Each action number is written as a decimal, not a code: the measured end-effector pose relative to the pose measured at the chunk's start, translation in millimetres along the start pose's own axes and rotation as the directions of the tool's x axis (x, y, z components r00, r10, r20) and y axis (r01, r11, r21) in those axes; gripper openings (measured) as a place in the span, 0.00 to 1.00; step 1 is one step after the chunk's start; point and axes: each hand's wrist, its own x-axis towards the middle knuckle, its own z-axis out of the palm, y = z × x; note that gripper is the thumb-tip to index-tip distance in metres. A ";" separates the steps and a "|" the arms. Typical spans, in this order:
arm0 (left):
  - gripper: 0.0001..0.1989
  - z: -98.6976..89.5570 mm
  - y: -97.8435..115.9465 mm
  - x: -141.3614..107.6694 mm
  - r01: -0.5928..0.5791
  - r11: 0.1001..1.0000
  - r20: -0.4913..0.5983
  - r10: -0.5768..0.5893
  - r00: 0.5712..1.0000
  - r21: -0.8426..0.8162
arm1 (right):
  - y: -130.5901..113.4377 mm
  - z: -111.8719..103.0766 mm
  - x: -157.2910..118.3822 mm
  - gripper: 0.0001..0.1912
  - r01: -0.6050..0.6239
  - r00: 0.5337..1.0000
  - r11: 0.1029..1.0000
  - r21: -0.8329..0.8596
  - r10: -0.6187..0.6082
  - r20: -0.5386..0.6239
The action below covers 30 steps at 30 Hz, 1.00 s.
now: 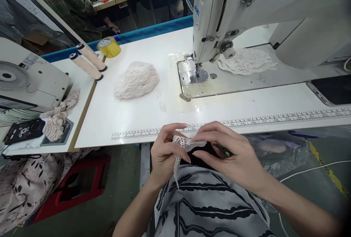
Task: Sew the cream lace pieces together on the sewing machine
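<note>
In front of the table edge, my left hand (167, 153) pinches a small white lace piece (179, 142) between thumb and fingers. One narrow end of the lace hangs down below that hand. My right hand (233, 153) is closed on the other end of the same piece, its fingertips close to the left ones. A small dark and green object (226, 152) shows under the right fingers; its kind is unclear. Beyond my hands, a pile of white lace pieces (138, 80) lies on the white table (106, 116). More lace (246, 61) rests on the sewing machine's bed, behind the needle.
The sewing machine (211, 21) stands at the back right, with a phone (333, 89) on the right. A printed ruler (246, 123) runs along the front edge. Yellow tape (109, 47) and thread cones (86, 67) stand at left. Another person (65, 10) sits across.
</note>
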 end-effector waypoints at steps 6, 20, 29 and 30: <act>0.16 -0.3 3.3 2.3 -0.003 0.996 0.087 -0.005 0.996 0.088 | 6.9 6.0 7.7 0.08 0.072 0.996 0.997 0.015 -0.073 0.048; 0.18 0.0 10.4 8.1 0.159 0.987 0.140 -0.154 0.978 -0.029 | 9.7 -17.4 9.4 0.12 0.112 0.993 0.984 -0.139 -0.106 0.049; 0.18 -1.4 11.6 8.9 0.182 0.982 0.171 -0.171 0.970 -0.049 | 8.8 -30.2 2.5 0.18 0.296 0.933 0.875 -0.382 -0.179 0.311; 0.18 -1.0 10.6 9.0 0.158 0.986 0.171 -0.147 0.974 -0.053 | 9.8 -29.8 2.1 0.19 0.324 0.924 0.860 -0.395 -0.197 0.328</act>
